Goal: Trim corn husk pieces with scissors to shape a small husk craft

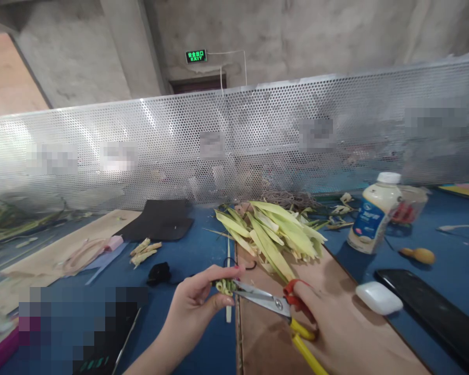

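Observation:
My left hand [193, 302] pinches a small bundle of rolled green husk pieces [225, 287] between thumb and fingers. A dark thread [250, 266] loops beside the fingertips. In my right hand [334, 323] is a pair of scissors [262, 299] with red and yellow handles. The blade tips meet the bundle's right side; whether they are closed on it I cannot tell. Beyond both hands, a pile of pale green corn husks [281, 229] lies on a cardboard sheet [266, 338]. A black thread ball [159, 273] rests left of my left hand.
To the right stand a white-capped bottle [371, 213], a white earphone case [379, 298], a black phone [430, 317] and a small gourd [418, 255]. Black sheets [156, 221] and small husk bundles [144, 253] lie left. A perforated metal panel [180, 151] borders the table's back.

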{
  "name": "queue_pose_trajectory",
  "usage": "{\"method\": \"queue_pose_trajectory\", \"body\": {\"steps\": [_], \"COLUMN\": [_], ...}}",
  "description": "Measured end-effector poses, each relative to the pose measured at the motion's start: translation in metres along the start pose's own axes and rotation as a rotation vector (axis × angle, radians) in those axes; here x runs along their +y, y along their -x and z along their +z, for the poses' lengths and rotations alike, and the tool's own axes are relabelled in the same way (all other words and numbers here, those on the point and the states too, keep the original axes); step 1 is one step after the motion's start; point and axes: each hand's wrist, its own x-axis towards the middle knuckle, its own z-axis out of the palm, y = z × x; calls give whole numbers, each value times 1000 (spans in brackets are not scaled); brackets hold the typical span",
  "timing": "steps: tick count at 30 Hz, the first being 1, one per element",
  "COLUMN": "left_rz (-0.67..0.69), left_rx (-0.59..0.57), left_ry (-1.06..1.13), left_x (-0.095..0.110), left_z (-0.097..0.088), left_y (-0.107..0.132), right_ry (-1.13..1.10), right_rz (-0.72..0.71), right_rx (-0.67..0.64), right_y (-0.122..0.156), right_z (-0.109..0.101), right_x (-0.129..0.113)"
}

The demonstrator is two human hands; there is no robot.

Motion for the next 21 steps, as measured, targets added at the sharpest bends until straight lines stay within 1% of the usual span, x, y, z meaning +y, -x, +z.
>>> {"method": "queue_pose_trajectory", "body": {"steps": [3,7,9,13,14,16,19,21], "left_rz": [18,25,24,5,-4,-28,-65,-89], "left_rx": [5,9,2,16,25,44,64,78], "left_ry": [-3,-14,2,42,47,43,70,120], "left_x": [2,4,5,6,6,7,7,8], "left_z": [0,0,0,1,1,1,1,2], "left_y": [0,0,0,-1,-1,-1,-1,-2], "right_ry": [36,33,58,24,3,-71,-325,-425], "right_rz": [36,38,47,75,72,82,125,162], "right_rx": [2,-21,-9,51,57,21,-86,-72], "right_y": [4,7,6,-4,-7,-10,-9,-6], "right_z": [5,13,10,-5,-7,-5,10,21], "right_x": [0,2,2,0,0,-1,1,3]}}
